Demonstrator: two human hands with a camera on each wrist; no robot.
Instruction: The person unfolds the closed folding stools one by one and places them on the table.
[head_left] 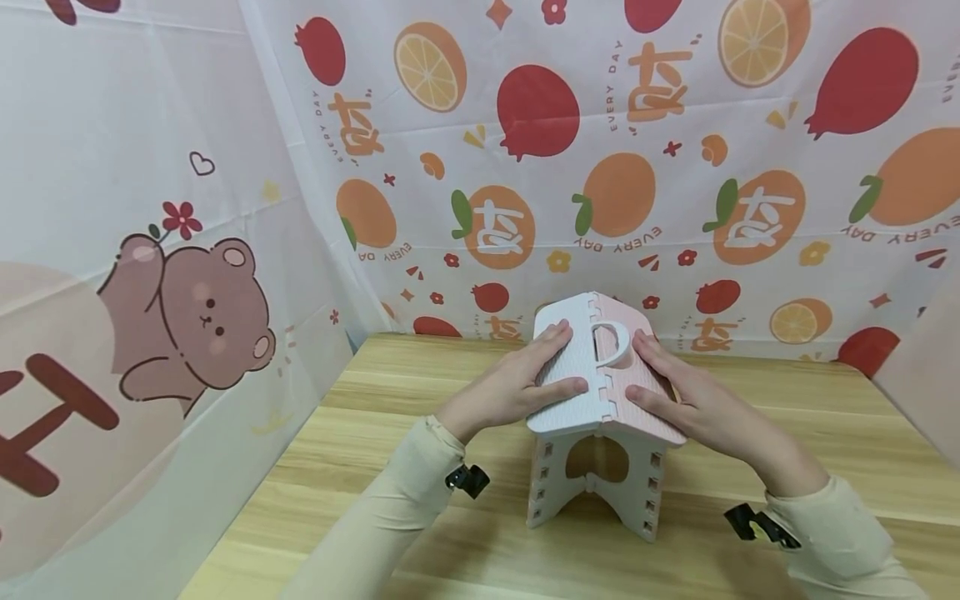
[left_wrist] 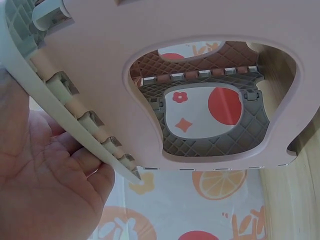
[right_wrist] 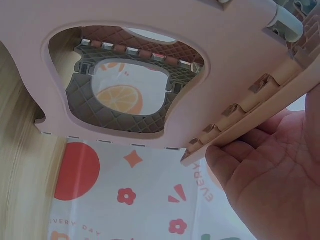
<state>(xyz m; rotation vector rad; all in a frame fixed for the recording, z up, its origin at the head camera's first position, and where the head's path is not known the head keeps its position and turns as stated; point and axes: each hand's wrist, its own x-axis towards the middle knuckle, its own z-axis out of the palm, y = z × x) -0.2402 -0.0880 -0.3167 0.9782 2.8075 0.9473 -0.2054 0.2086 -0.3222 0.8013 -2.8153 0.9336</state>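
A white and pink folding step stool [head_left: 603, 408] stands half folded on the table, its hinged top peaked like a roof. A white loop handle [head_left: 625, 343] shows at the ridge. My left hand [head_left: 513, 385] lies with extended fingers on the white top panel [head_left: 562, 417]. On the pink panel [head_left: 639, 422] rests my right hand [head_left: 697, 402], fingers likewise extended. Seen from the left wrist, the hand [left_wrist: 55, 175] is outside the panel's edge, beside a pink leg panel [left_wrist: 100, 55] with a large opening. The right wrist view shows the other hand [right_wrist: 270, 185] similarly placed.
The wood-grain table [head_left: 442, 367] reaches back to a fruit-printed cloth [head_left: 675, 292]. A cloth with a printed bear [head_left: 213, 317] hangs along the left side. Black wrist devices [head_left: 467, 480] are on both sleeves.
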